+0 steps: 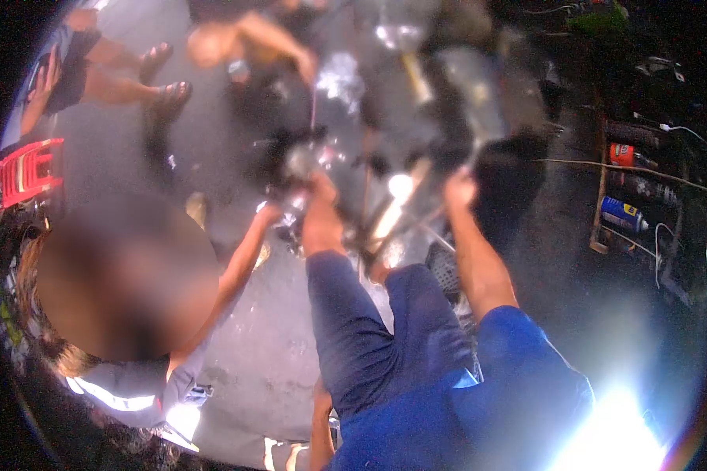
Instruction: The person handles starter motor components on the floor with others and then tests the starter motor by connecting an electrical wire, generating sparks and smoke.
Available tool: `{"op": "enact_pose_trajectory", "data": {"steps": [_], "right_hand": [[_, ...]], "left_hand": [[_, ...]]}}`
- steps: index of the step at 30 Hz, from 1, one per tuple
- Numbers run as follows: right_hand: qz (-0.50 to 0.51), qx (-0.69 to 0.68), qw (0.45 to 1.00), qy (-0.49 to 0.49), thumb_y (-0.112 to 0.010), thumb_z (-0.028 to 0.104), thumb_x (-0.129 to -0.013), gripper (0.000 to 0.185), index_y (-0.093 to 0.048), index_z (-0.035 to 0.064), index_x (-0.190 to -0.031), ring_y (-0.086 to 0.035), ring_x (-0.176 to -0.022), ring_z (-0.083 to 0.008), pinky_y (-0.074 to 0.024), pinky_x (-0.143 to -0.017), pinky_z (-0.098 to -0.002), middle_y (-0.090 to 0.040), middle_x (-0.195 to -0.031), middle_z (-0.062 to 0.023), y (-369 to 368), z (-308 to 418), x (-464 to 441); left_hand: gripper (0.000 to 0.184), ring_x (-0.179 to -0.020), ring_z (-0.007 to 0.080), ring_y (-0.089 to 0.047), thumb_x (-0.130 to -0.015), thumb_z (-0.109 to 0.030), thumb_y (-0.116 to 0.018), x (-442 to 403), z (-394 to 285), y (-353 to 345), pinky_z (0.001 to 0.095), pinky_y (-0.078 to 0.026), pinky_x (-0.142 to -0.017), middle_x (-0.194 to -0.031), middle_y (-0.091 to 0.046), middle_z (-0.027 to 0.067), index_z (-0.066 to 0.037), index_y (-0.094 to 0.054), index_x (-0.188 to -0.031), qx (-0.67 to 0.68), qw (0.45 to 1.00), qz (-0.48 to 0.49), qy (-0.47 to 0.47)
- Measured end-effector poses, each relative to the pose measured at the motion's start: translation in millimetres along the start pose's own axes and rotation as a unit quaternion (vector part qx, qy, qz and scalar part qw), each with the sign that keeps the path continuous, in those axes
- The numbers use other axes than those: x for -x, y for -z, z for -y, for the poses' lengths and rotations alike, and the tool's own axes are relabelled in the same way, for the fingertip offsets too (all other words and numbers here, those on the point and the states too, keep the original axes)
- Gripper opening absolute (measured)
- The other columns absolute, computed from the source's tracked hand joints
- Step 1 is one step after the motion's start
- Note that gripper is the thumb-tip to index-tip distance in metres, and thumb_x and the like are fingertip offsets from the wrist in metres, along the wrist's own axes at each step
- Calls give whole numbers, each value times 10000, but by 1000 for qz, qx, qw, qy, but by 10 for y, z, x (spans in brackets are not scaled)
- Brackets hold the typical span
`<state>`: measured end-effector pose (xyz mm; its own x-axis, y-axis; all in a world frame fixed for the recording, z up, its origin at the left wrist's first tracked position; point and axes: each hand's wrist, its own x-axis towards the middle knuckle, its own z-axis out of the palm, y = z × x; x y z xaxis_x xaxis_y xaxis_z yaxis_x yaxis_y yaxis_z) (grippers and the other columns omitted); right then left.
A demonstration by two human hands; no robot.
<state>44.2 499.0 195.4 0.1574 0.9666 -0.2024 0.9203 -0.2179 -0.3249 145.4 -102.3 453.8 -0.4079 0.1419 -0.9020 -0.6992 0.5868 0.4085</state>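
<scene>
My right hand (461, 188) reaches forward, its fingers closed in a fist. A thin pale rod-like piece (477, 147) rises from the fist towards a blurred grey shape (475, 86); the kind of thing held cannot be made out. Below the fist, a narrow bar (410, 234) slants down towards my legs. My left forearm (322, 428) hangs low beside my thigh, and its hand is hidden or too unclear to read. In front of my knee (322, 216) lies a blurred cluster of shiny parts (294, 200).
A person at left stretches a hand (269, 213) to the shiny parts. Another person's arm (271, 39) reaches in from the top; a sandalled foot (174, 93) stands upper left. There is a red plastic stool (27, 173). Right, a rack holds a blue can (622, 213) and red-labelled bottle (630, 155).
</scene>
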Motion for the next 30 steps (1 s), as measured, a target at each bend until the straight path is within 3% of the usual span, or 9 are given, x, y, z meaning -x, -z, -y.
{"op": "enact_pose_trajectory", "data": {"steps": [2, 7, 10, 16, 19, 26, 30], "right_hand": [[-1, -39, 999, 12, -430, 520, -957, 612, -696, -32, -969, -658, -866, -468, -518, -791, -532, -681, -939, -278, -2, 9, 82], [-16, -35, 999, 17, -442, 498, -955, 591, -697, -35, -954, -658, -878, -466, -516, -799, -533, -680, -939, -284, -39, -41, -8], [13, -38, 998, -51, -443, 500, -951, 598, -698, -41, -965, -658, -898, -463, -514, -815, -524, -679, -960, -286, 48, 93, 57], [1, -28, 1000, 1, -436, 504, -950, 625, -695, -62, -1001, -660, -917, -453, -512, -836, -514, -679, -982, -284, -109, -34, -67], [-9, -26, 999, -41, -431, 495, -955, 615, -697, -57, -1009, -657, -918, -456, -509, -841, -520, -682, -984, -278, -168, -6, -92], [-2, -13, 1000, -21, -407, 496, -965, 626, -694, -58, -1005, -658, -902, -460, -509, -828, -529, -684, -965, -273, -84, 45, -4], [-2, -9, 1000, -19, -405, 511, -965, 628, -698, -42, -1009, -659, -902, -458, -510, -820, -525, -687, -961, -268, -18, 58, 15]], "left_hand": [[608, -1158, 252, -572, -767, -187, -783, 17, -112, 18, 348, -431, -989, -1263, -621, 155, 20, -553, -1291, -5, 998, -23, 54], [617, -1153, 269, -577, -744, -201, -802, -96, 197, 22, 360, -439, -977, -1239, -630, 174, 16, -566, -1271, -64, 998, -19, 19], [608, -1141, 267, -583, -743, -214, -803, -122, 175, -9, 362, -441, -972, -1223, -636, 177, 11, -572, -1259, -63, 998, -12, 25], [608, -1133, 287, -592, -744, -254, -793, -69, 149, -65, 367, -445, -967, -1205, -641, 197, 5, -577, -1250, -33, 999, -9, 41], [611, -1131, 308, -593, -743, -270, -787, -113, 296, -93, 370, -447, -964, -1192, -643, 212, 9, -579, -1244, -22, 999, -18, 42], [583, -1127, 300, -595, -738, -252, -790, -171, 383, -81, 372, -448, -960, -1184, -651, 202, 10, -593, -1220, -80, 996, -35, 28], [550, -1126, 289, -598, -747, -234, -782, -147, 234, -132, 369, -446, -961, -1176, -658, 201, 12, -601, -1205, -16, 999, -22, 31]]}}
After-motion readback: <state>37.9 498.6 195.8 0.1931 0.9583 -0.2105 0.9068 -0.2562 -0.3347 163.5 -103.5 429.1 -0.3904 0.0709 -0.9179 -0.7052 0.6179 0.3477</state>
